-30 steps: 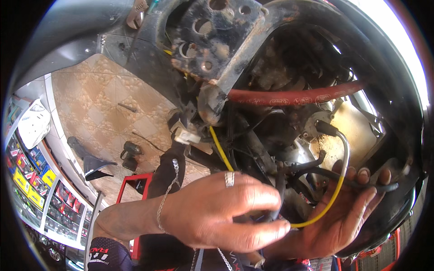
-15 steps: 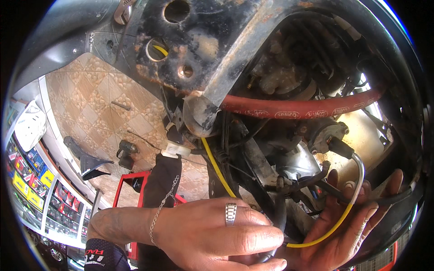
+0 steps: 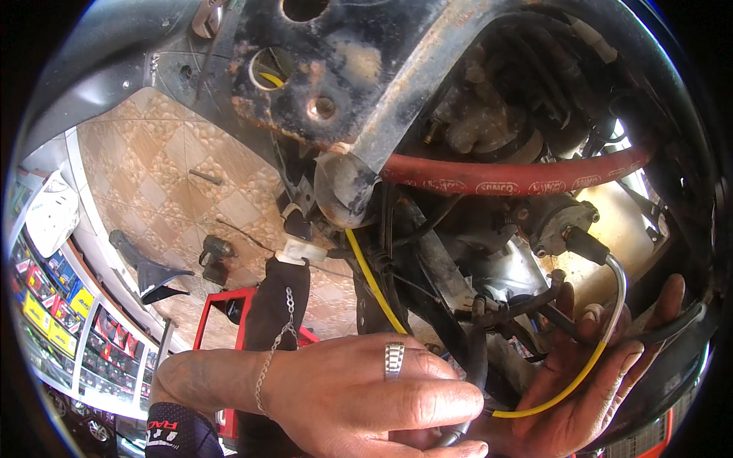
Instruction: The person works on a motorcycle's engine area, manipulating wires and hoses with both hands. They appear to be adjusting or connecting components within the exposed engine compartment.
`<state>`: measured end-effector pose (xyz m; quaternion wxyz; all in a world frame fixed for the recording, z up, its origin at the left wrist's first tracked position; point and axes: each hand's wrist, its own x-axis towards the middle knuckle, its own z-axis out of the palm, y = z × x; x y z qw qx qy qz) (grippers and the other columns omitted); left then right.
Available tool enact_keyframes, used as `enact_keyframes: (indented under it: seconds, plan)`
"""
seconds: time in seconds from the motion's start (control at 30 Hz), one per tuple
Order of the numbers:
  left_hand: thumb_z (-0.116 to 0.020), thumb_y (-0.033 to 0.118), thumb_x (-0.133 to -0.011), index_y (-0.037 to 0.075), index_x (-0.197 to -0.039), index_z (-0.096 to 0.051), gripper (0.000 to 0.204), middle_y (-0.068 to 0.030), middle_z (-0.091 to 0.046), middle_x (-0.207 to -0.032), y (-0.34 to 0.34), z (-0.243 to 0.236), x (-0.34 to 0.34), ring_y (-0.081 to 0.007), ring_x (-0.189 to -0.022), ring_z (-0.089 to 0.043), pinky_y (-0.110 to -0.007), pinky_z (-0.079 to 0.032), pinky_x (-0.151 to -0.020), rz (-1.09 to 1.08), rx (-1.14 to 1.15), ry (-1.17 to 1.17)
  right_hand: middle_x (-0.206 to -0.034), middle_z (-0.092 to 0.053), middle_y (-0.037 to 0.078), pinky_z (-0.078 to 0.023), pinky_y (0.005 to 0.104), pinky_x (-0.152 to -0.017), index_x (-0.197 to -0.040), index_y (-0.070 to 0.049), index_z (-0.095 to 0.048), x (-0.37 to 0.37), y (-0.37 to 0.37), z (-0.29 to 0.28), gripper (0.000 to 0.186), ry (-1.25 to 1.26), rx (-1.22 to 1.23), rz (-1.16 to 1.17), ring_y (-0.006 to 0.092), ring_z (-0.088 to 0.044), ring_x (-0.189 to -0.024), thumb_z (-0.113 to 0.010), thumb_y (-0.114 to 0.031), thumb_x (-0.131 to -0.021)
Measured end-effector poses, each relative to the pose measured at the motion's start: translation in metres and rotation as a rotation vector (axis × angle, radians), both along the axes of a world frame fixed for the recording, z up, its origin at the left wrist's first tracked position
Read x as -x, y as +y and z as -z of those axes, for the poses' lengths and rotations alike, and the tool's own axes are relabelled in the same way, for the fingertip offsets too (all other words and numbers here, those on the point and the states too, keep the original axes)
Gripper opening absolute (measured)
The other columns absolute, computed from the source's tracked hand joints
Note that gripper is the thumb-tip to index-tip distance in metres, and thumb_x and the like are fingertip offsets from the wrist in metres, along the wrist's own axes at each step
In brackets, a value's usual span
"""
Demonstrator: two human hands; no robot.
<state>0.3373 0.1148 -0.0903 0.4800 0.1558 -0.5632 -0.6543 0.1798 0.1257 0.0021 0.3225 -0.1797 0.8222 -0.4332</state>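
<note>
My left hand (image 3: 374, 393), with a silver ring and a chain bracelet, is closed in the lower middle. Between its thumb and fingers runs a black hose (image 3: 476, 366), its lower part partly covered. A yellow cable (image 3: 369, 276) comes down from the frame, passes behind this hand and curves up to the right. There it joins a bent metal tube (image 3: 618, 294) leading to a black rubber boot (image 3: 586, 246) on a round metal housing. My right hand (image 3: 569, 397) lies palm up with fingers spread, the yellow cable crossing in front of it. Another black cable (image 3: 561, 320) passes by its fingers.
A thick red hose (image 3: 527, 180) spans the engine bay beneath a rusty black metal frame (image 3: 336, 69). An adjustable wrench (image 3: 207, 19) is at the upper left. On the tiled floor lie a cordless drill (image 3: 217, 258) and a black plastic panel (image 3: 145, 263), near a red metal stand (image 3: 205, 320).
The view has shifted slightly, so the frame and red hose appear a little further right and up. Both hands keep nearly the same pose around the hose and cable.
</note>
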Motion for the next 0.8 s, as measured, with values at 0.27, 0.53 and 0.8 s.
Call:
enact_keyframes:
  seconds: [0.27, 0.53, 0.8]
  plan:
    - [-0.076, -0.002, -0.079, 0.001, -0.092, -0.071, 0.014, -0.0131, -0.056, -0.073, -0.029, -0.010, -0.003, -0.0240, -0.054, -0.055, -0.032, -0.041, -0.049, 0.501, -0.419, 0.060, -0.116, -0.062, 0.007, -0.060, 0.0349, -0.091, -0.160, -0.014, -0.022, 0.010, 0.011, -0.001, 0.061, -0.036, -0.023, -0.068, 0.0113, -0.065, -0.097, -0.048, -0.030, -0.108]
    - [-0.078, 0.002, -0.080, -0.004, -0.075, -0.063, 0.017, -0.0116, -0.053, -0.062, -0.035, -0.011, 0.005, -0.0271, -0.053, -0.055, -0.036, -0.037, -0.047, 0.501, -0.539, 0.110, -0.105, -0.058, 0.004, -0.058, 0.0381, -0.094, -0.161, -0.013, -0.017, 0.011, 0.011, -0.005, 0.066, -0.044, -0.063, -0.084, 0.0106, -0.061, -0.096, -0.050, -0.032, -0.107]
    - [-0.076, -0.004, -0.080, -0.002, -0.093, -0.070, 0.015, -0.0143, -0.056, -0.074, -0.027, -0.008, 0.008, -0.0249, -0.053, -0.054, -0.033, -0.039, -0.046, 0.329, -0.440, 0.170, -0.100, -0.055, 0.002, -0.054, 0.0405, -0.101, -0.162, -0.014, -0.016, 0.007, 0.009, -0.003, 0.067, -0.050, -0.100, -0.023, 0.0090, -0.058, -0.091, -0.046, -0.039, -0.108]
